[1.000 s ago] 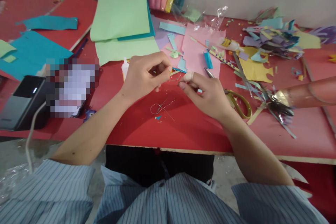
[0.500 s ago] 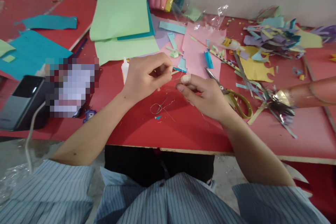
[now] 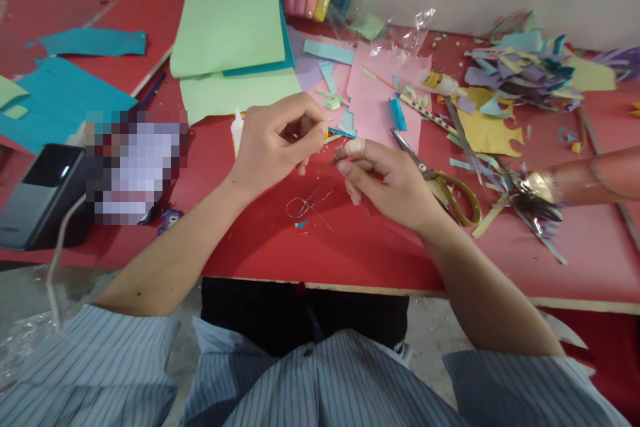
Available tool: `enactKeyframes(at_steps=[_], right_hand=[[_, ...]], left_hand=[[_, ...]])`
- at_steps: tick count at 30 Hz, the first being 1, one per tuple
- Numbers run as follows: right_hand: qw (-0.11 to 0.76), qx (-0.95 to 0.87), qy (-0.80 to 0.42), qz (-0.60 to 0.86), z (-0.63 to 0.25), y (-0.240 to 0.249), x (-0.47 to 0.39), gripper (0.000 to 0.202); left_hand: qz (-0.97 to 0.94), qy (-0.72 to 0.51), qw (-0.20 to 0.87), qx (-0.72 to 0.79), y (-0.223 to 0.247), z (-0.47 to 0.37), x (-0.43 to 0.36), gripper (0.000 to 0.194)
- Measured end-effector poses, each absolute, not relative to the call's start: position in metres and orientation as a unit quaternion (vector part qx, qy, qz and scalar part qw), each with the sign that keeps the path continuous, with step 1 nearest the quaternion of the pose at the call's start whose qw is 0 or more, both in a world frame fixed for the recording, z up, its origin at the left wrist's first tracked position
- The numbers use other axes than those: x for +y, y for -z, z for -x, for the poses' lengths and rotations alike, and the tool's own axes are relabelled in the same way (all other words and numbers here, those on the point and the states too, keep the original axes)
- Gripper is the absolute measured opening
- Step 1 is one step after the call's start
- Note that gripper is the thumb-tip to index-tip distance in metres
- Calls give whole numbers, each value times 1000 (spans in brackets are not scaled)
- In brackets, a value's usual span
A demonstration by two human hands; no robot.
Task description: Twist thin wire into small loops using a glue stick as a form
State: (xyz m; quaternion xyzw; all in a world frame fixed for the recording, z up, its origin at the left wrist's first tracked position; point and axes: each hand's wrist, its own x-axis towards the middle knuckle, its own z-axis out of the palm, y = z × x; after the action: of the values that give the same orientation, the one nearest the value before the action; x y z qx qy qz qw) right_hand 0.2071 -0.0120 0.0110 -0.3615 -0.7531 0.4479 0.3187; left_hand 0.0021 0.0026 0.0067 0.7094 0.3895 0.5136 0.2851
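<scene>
A thin wire (image 3: pixel 346 133) runs in a small curve between my two hands, above the red table. My left hand (image 3: pixel 287 137) pinches one end of it between thumb and fingertips. The other end is at the fingertips of my right hand (image 3: pixel 377 170), which are closed on it; one finger has a pale wrap. Just below the hands, a loose loop of thin wire (image 3: pixel 299 207) lies on the table beside a tiny blue paper scrap (image 3: pixel 301 225).
Scissors (image 3: pixel 443 190) and a glue bottle (image 3: pixel 441 83) lie right of my hands. Green sheets (image 3: pixel 230 30) lie behind, a pile of paper strips (image 3: pixel 525 70) at back right. A phone (image 3: pixel 140 170) lies left, near a white cable (image 3: pixel 60 247).
My left hand has risen slightly, and the curve of wire between the hands now shows higher. The fingers of my right hand have shifted and parted a little.
</scene>
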Motion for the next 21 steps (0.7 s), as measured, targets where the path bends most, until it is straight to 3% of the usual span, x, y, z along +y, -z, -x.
enactKeyframes(at_steps=[9, 21], right_hand=[[323, -696, -525, 367, -205, -11, -12, 27], [324, -658, -579, 357, -204, -9, -12, 28]], left_hand=[[-725, -518, 220, 397, -6, -4, 0, 15], [-734, -530, 190, 380, -7, -5, -1, 15]])
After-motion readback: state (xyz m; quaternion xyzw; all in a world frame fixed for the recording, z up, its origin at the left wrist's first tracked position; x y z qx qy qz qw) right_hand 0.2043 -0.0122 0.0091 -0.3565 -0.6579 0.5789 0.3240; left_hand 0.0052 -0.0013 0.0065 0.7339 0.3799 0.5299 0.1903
